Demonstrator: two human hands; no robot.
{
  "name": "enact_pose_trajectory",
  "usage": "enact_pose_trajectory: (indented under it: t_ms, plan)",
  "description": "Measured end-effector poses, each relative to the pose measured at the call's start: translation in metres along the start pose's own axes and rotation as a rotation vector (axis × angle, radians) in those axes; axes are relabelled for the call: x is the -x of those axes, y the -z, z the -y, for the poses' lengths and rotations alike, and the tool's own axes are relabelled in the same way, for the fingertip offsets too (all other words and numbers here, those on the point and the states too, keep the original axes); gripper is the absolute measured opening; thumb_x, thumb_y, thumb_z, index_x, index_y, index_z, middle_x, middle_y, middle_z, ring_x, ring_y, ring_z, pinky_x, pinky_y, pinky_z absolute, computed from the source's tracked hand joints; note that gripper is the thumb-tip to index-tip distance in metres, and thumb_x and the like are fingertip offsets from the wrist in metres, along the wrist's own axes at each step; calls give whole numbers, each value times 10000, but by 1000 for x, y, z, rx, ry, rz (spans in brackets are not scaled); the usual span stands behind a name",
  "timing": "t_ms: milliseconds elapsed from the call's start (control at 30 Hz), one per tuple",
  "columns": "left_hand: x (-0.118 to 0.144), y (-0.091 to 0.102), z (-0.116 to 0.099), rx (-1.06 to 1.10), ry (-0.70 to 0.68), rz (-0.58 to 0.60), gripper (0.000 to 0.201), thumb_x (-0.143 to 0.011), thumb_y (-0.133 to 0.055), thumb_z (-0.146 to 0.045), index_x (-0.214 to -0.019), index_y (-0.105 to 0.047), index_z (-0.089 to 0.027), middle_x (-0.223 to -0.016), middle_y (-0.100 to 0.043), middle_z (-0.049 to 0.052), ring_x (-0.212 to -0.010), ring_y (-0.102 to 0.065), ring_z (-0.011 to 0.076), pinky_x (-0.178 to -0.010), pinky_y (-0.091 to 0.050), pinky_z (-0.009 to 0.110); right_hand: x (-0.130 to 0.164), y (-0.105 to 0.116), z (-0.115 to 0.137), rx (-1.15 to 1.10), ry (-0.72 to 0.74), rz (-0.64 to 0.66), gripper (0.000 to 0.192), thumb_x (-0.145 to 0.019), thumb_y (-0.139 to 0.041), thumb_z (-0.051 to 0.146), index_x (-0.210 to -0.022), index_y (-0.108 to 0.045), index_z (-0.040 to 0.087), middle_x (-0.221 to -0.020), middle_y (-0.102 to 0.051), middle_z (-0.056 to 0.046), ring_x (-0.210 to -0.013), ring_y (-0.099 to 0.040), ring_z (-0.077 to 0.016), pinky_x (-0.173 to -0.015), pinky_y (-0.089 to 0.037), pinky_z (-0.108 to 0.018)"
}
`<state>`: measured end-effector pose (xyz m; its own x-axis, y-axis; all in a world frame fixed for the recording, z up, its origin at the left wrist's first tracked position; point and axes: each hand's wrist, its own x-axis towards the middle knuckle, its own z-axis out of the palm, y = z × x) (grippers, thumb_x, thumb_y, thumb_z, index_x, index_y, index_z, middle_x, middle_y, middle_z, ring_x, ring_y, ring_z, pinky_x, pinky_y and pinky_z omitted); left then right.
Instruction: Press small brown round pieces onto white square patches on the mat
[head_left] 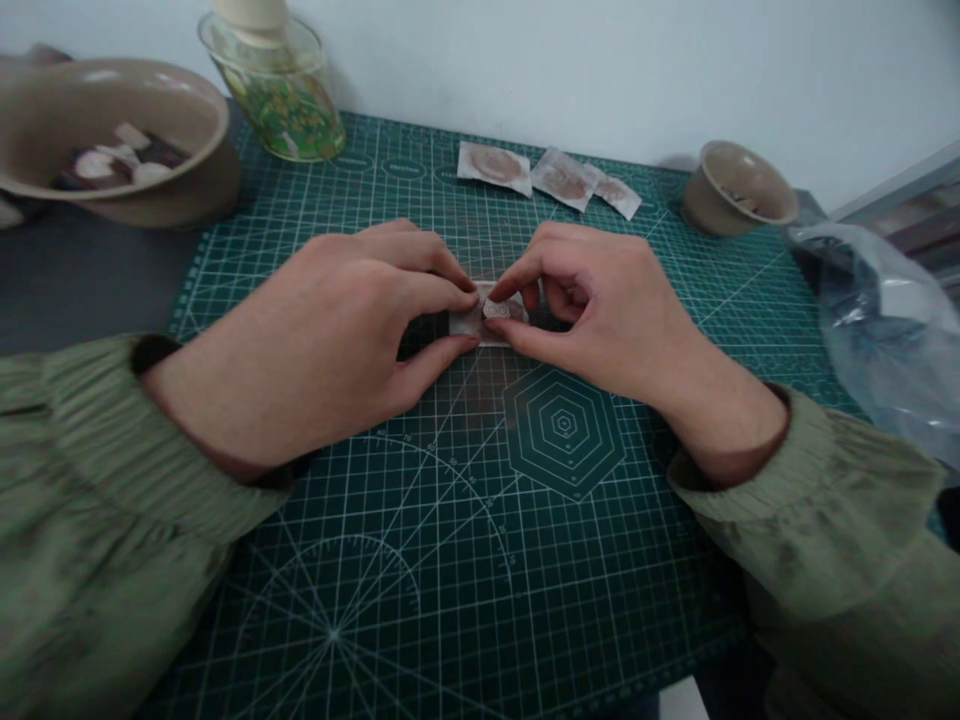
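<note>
In the middle of the mat lies a small white flat packet (466, 322) with brownish marks. My left hand (367, 310) holds its left part, fingertips on the far edge and thumb on the near edge. Between the thumb and index finger of my right hand (600, 300) is a small pale oval piece (496, 311) with a fine line pattern on its face. It sits over the packet's right part; whether it is pressed onto the packet or apart from it I cannot tell. My right hand's other fingers are curled in.
The green cutting mat (420, 500) covers the table. Three similar brown-marked packets (495, 168) lie at the back. A large beige bowl (187, 180) with pale pieces and a glass bottle (292, 110) stand back left. A smaller bowl (724, 205) and clear plastic bag (885, 320) are right.
</note>
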<state>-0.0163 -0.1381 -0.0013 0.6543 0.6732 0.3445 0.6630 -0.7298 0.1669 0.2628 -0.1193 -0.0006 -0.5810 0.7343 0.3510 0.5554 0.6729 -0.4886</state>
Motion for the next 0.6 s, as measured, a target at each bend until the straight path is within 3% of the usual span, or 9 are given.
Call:
enact_pose_trajectory:
  t_ms: [200,333,600]
  plan:
    - [-1,-1,0,-32,10,22,577,-1257,-388,-591,-1392,-880,-321,-1442,-859,19,-1239,-827,249,-1086,-664,393,1,4,3,23,-9,35,109,-1035,-930,279,-1095,-839,281,-1034,-837,-35,-900,-761,-240,-877,-638,-428]
    - [0,-2,-1,5,10,-7,561,-1260,-422,-598,-1344,-891,-303,-1426,-868,39,-1203,-839,269,-1076,-664,414,1,3,4,9,-35,18,89,-1026,-923,294,-1037,-836,278,-962,-812,-30,-869,-753,-248,-856,-619,-444]
    - [0,-1,0,60,72,0,496,-1221,-479,-612,-1362,-887,-367,-1461,-878,-13,-1278,-851,296,-1109,-677,466,1,1,2,8,-14,7,93,-1013,-911,226,-1035,-827,258,-950,-781,-21,-885,-748,-237,-831,-578,-415]
